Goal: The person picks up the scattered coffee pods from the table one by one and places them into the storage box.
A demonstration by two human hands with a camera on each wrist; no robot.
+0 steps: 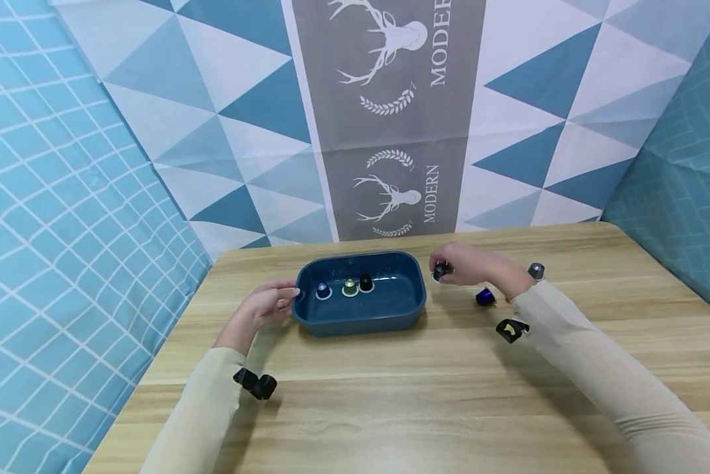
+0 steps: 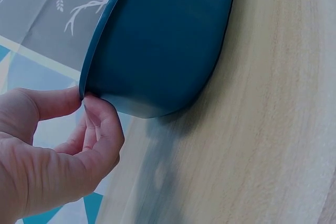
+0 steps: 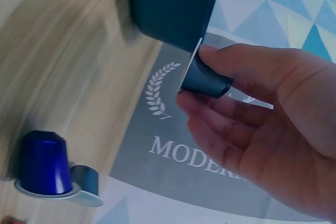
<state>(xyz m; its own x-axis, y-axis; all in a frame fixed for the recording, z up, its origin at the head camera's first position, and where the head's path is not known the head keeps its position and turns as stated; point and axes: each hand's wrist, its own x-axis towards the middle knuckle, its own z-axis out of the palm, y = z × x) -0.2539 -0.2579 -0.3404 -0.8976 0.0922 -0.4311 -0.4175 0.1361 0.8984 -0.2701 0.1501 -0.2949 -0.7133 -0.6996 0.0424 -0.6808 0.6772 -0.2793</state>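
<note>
My left hand (image 1: 270,302) pinches the left rim of a dark blue oblong dish (image 1: 360,324), thumb on one side and fingers on the other in the left wrist view. Inside the dish stand a blue coffee capsule (image 1: 323,290), a green coffee capsule (image 1: 349,288) and a black coffee capsule (image 1: 366,282). Just beyond the dish's right end, my right hand (image 1: 467,263) pinches a dark coffee capsule (image 3: 205,77) between thumb and fingers. In the right wrist view its pale rim faces the dish and overlaps the dish's edge.
On the wooden table (image 1: 390,408), a deep blue capsule (image 1: 485,297) lies below the right wrist. A grey capsule (image 1: 535,270) stands farther right, just beyond the forearm. Behind the table hangs a patterned cloth (image 1: 390,148). A small camera (image 1: 511,330) is strapped at the right wrist.
</note>
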